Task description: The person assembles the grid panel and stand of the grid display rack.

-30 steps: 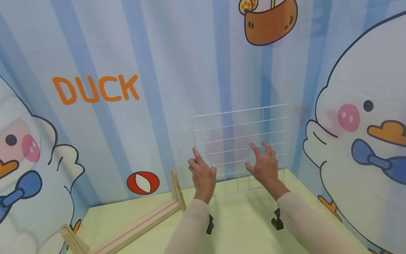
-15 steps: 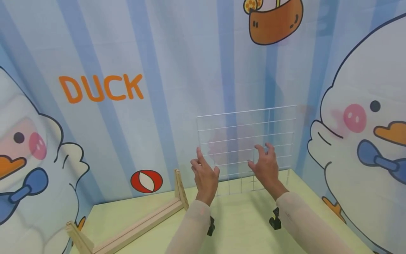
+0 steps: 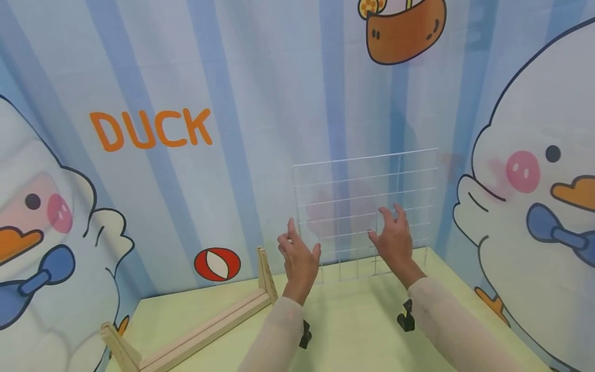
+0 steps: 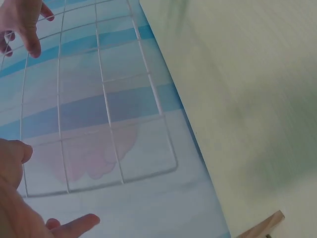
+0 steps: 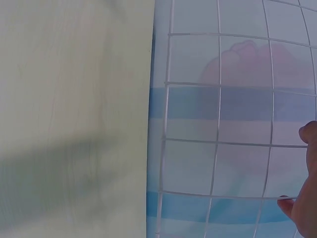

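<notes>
White wire grid panel [image 3: 358,215]: upright before the duck-print curtain [image 3: 279,103], at the far side of the pale counter [image 3: 358,320]. Left hand [image 3: 299,263] at the panel's 8 o'clock, by its side edge; index finger straight, thumb well apart from it. Right hand [image 3: 395,242] at 4 o'clock, fingers parted across the wires; whether they grip, cannot tell. Wooden stand [image 3: 209,331] on counter, farther out, 8 o'clock.

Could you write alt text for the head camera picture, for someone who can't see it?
A person's left hand and right hand are raised close to a white wire grid, roughly upright at the back of a pale table. A wooden frame lies to the left, and a blue striped backdrop with cartoon ducks hangs behind.
</notes>
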The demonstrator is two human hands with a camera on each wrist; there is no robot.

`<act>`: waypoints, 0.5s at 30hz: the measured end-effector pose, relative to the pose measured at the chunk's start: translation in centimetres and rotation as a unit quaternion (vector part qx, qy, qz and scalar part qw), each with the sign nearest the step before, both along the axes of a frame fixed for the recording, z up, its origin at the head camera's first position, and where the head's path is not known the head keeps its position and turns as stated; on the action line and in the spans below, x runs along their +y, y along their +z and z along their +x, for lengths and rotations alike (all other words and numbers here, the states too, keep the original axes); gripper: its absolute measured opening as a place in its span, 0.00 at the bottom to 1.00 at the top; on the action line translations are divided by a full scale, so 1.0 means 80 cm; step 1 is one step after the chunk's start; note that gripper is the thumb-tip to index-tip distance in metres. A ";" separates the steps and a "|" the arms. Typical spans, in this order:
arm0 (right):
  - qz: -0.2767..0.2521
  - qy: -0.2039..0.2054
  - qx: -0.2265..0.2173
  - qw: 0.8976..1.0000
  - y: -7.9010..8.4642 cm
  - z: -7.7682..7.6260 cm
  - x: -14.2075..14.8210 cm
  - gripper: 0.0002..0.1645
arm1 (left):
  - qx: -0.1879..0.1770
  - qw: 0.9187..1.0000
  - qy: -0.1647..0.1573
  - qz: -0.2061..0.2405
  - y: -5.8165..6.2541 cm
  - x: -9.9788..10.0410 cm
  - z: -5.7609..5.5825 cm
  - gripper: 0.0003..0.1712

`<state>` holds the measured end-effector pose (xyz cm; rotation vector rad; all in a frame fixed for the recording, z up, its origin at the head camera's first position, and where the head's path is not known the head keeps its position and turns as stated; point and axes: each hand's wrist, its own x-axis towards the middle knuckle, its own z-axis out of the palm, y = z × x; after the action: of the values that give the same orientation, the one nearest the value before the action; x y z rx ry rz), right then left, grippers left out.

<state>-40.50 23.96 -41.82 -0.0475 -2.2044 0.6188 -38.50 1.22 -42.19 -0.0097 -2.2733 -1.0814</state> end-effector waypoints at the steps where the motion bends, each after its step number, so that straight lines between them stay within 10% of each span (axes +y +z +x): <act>1: -0.003 -0.001 -0.002 1.000 0.000 0.000 0.000 0.39 | -0.002 1.000 -0.001 -0.003 0.000 -0.005 0.001 0.54; 15: -0.008 -0.016 -0.004 1.000 -0.003 -0.007 0.008 0.40 | -0.055 0.997 0.055 -0.026 0.007 -0.128 0.028 0.44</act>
<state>-41.05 24.58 -42.09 -0.0930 -2.2021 0.6200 -36.25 -9.01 -41.59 0.1553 -2.3690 -0.9864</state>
